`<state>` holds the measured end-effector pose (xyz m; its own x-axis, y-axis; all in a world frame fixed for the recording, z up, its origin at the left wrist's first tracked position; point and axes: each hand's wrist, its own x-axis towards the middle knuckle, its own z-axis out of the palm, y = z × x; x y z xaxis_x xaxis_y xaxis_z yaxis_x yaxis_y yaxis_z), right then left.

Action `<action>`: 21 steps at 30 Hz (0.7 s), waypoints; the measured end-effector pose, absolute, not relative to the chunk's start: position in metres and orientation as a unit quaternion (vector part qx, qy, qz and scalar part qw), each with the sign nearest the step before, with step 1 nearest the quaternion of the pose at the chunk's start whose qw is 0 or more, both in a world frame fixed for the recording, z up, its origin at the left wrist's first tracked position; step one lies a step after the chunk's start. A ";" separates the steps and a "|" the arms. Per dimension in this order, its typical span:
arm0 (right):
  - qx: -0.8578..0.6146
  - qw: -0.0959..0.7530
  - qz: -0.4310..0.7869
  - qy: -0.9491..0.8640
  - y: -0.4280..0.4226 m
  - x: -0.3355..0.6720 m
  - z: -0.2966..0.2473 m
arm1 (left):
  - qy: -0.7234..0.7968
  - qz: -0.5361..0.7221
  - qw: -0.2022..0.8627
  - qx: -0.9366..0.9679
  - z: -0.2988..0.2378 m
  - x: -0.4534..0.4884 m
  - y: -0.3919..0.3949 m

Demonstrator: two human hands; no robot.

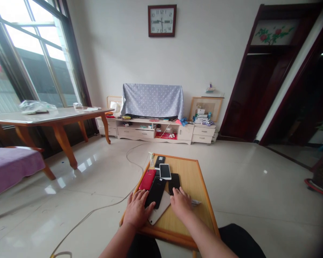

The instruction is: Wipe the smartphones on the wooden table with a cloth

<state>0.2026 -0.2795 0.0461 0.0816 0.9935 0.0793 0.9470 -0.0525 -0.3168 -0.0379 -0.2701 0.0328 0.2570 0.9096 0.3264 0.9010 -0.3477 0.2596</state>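
Observation:
Several phones lie in a loose pile on a small wooden table [192,218]. My left hand [136,209] rests flat with fingers spread, its thumb at the lower edge of a large black phone [156,193]. Under that phone lies a white tablet-like slab [159,211], partly covered. My right hand [181,202] is open, fingers slightly bent, touching the lower end of another black phone [174,182]. A red phone [148,179] is beyond my left fingertips. Farther back are a white-framed phone [165,171] and a dark phone [159,161].
A small spray bottle [151,159] stands at the table's far left corner. A crumpled clear wrapper [196,202] lies right of my right hand. A cable [97,210] runs over the floor on the left. Ahead stands a low white cabinet [185,133]; a larger table [67,116] is left.

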 end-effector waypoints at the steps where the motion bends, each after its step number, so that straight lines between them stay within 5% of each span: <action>1: -0.721 0.131 0.080 -0.676 -0.284 0.205 0.042 | 0.567 0.218 0.006 0.794 0.033 -0.038 -0.271; 21: -0.646 0.179 0.054 -0.740 -0.370 0.221 0.024 | 0.570 0.166 0.059 0.803 0.023 0.003 -0.318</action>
